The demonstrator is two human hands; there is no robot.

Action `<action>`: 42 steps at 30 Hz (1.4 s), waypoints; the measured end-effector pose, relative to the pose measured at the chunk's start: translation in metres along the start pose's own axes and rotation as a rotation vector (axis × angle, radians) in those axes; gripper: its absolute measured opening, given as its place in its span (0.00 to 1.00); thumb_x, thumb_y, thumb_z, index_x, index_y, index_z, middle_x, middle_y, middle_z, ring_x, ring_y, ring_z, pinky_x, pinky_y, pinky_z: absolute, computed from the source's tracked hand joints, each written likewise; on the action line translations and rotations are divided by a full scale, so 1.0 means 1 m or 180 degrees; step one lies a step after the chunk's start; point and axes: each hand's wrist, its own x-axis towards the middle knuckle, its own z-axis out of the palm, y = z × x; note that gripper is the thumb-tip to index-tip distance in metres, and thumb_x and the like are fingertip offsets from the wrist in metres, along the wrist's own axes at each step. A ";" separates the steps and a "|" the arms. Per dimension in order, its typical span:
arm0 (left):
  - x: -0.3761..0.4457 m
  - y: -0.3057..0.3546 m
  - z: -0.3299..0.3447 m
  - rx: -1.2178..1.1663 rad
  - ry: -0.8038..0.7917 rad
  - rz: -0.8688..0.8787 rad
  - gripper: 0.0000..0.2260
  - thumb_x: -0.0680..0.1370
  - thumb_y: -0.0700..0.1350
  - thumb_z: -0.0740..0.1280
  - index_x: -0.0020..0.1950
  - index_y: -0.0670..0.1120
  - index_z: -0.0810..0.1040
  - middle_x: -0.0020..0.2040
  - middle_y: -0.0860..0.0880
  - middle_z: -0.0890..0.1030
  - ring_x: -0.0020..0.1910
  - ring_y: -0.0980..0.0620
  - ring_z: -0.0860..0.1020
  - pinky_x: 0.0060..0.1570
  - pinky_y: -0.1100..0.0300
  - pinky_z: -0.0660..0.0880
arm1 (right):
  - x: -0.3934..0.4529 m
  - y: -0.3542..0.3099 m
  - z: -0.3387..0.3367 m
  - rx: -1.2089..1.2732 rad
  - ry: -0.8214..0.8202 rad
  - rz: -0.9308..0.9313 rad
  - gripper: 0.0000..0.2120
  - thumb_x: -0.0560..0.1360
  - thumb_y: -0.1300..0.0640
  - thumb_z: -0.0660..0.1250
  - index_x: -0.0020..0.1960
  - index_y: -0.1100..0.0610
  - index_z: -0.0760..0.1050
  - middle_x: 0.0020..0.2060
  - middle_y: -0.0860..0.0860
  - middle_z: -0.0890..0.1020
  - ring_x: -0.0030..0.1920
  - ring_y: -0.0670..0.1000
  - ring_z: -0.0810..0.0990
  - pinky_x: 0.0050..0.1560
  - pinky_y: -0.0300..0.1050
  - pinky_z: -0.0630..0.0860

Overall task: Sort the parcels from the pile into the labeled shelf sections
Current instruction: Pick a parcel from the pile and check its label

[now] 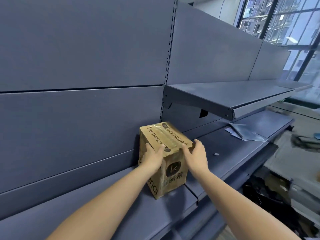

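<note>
A brown cardboard parcel [168,135] with black "Lemenci" lettering and clear tape stands on the grey shelf [97,205], close to the back panel. My left hand [153,157] grips its near left top edge, thumb on the lid. Over the near right top corner lies my right hand [196,156], fingers curled round the edge. The box sits beside the seam between two shelf sections.
A higher grey shelf [225,96] juts out to the right above the parcel's level. Flat grey plastic mailers [245,132] lie farther right on the lower shelf. A small pale scrap [216,154] is on the shelf. Dark parcels pile [270,193] on the floor at right.
</note>
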 end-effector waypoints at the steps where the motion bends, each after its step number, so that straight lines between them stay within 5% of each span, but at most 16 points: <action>1: 0.002 0.003 0.003 -0.0044 0.0043 -0.0010 0.37 0.80 0.61 0.57 0.80 0.46 0.43 0.74 0.44 0.66 0.71 0.40 0.67 0.70 0.45 0.64 | 0.004 0.001 0.001 0.0046 -0.0009 -0.0001 0.34 0.78 0.43 0.63 0.77 0.56 0.56 0.74 0.52 0.64 0.72 0.55 0.65 0.69 0.54 0.67; 6: 0.003 0.009 0.019 -0.0027 0.0087 -0.0034 0.37 0.83 0.53 0.57 0.78 0.44 0.33 0.76 0.42 0.62 0.73 0.41 0.64 0.72 0.49 0.61 | 0.016 0.008 0.007 0.0331 -0.0245 0.0093 0.39 0.76 0.42 0.67 0.78 0.57 0.54 0.75 0.53 0.61 0.73 0.55 0.64 0.70 0.53 0.65; 12: 0.006 0.008 0.021 -0.0034 0.0091 -0.0045 0.36 0.84 0.47 0.55 0.76 0.42 0.29 0.78 0.43 0.57 0.75 0.42 0.61 0.72 0.52 0.58 | 0.022 0.009 0.008 0.0474 -0.0528 0.0193 0.37 0.76 0.45 0.68 0.77 0.55 0.54 0.72 0.56 0.62 0.68 0.56 0.67 0.57 0.44 0.65; 22: -0.011 -0.001 0.001 -0.0115 0.0071 -0.0147 0.35 0.84 0.49 0.54 0.75 0.46 0.28 0.77 0.46 0.62 0.72 0.41 0.66 0.71 0.47 0.63 | -0.001 -0.008 0.011 0.0258 -0.0396 0.0049 0.40 0.74 0.44 0.69 0.78 0.56 0.53 0.71 0.56 0.64 0.70 0.57 0.67 0.66 0.52 0.67; 26: -0.025 -0.012 -0.019 -0.0132 0.0056 -0.0111 0.35 0.83 0.47 0.57 0.77 0.49 0.32 0.75 0.46 0.66 0.70 0.42 0.68 0.69 0.48 0.66 | -0.024 -0.022 0.013 0.0205 -0.0281 -0.0034 0.41 0.74 0.45 0.69 0.78 0.58 0.54 0.73 0.54 0.63 0.72 0.56 0.64 0.68 0.52 0.66; 31: -0.043 -0.030 -0.046 -0.0080 0.0007 -0.0088 0.27 0.82 0.46 0.59 0.78 0.49 0.52 0.70 0.46 0.70 0.64 0.45 0.73 0.61 0.51 0.74 | -0.055 -0.041 0.019 0.0171 -0.0016 -0.0224 0.14 0.75 0.51 0.65 0.59 0.51 0.69 0.56 0.50 0.75 0.56 0.53 0.76 0.53 0.50 0.76; 38: -0.085 -0.046 -0.084 -0.0042 0.0260 -0.0455 0.26 0.81 0.46 0.55 0.79 0.57 0.53 0.71 0.43 0.58 0.47 0.47 0.69 0.50 0.56 0.70 | -0.121 -0.068 0.035 -0.0050 0.0069 -0.0504 0.16 0.76 0.49 0.64 0.62 0.52 0.70 0.56 0.48 0.75 0.57 0.51 0.74 0.54 0.52 0.75; 42: -0.107 -0.057 -0.111 -0.0023 0.0544 -0.0780 0.27 0.81 0.56 0.55 0.79 0.57 0.53 0.70 0.39 0.58 0.60 0.38 0.68 0.65 0.46 0.68 | -0.172 -0.087 0.048 -0.0852 0.0102 -0.0926 0.22 0.77 0.41 0.59 0.68 0.49 0.67 0.57 0.46 0.75 0.59 0.49 0.73 0.52 0.48 0.75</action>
